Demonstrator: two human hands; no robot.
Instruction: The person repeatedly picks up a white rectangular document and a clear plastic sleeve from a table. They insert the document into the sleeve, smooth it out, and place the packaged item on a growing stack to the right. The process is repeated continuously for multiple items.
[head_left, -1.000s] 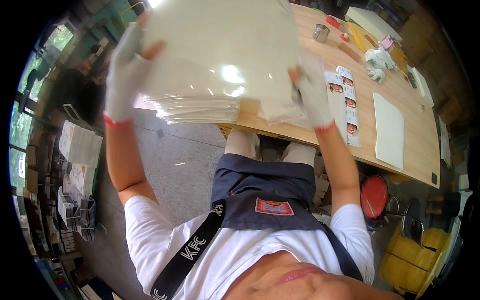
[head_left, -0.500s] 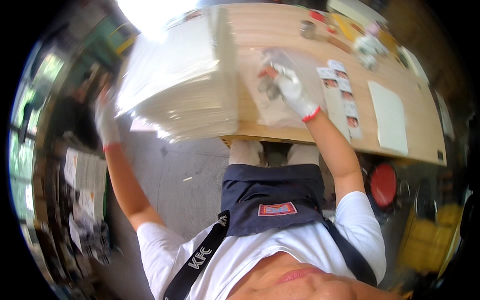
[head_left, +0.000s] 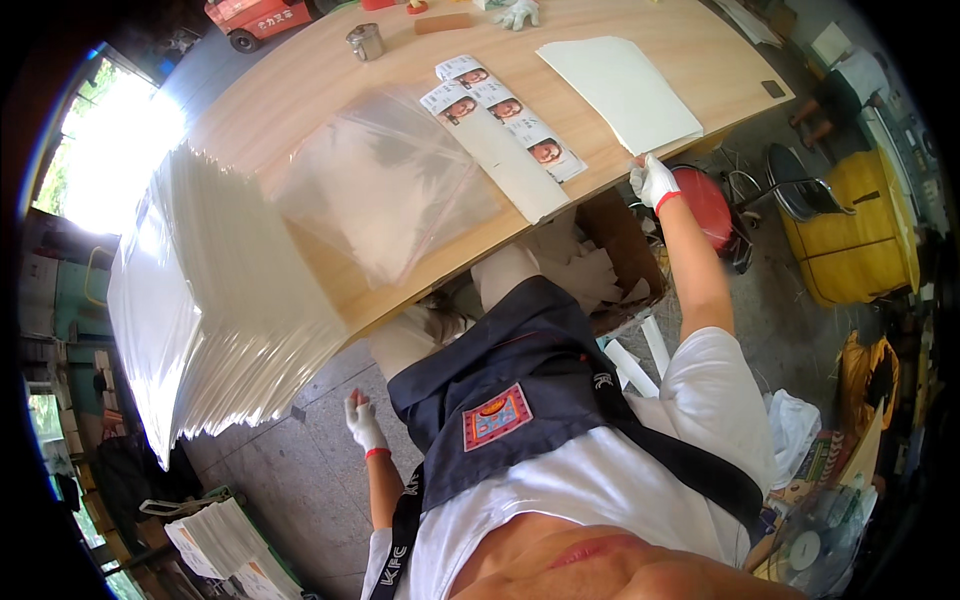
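Note:
My right hand [head_left: 655, 182], in a white glove with a red cuff, is at the table's front edge by the near corner of a stack of white sheets [head_left: 620, 95]. Its fingers are curled together; whether they grip a sheet cannot be made out. Low beside my apron hangs my left hand [head_left: 364, 422], gloved alike, fingers loosely bent and apart, with nothing in it. It is nearest to a tall pile of clear-wrapped white sheets [head_left: 235, 290]. Clear plastic bags [head_left: 385, 185] lie flat mid-table, beside overlapping printed cards with face pictures [head_left: 510, 115].
On the wooden table [head_left: 260, 120] stand a metal cup [head_left: 366, 42] and a spare glove [head_left: 518, 14]. Below it sits a carton of paper scraps [head_left: 620, 250]. A red stool [head_left: 703, 208], a black chair [head_left: 800, 182] and a yellow bag [head_left: 850, 235] are right. Bundled papers [head_left: 225, 545] lie lower left.
My view has swung to the right. My right hand has moved from over the plastic bags to the white sheets' corner. My left hand has dropped from beside the wrapped pile to near my apron.

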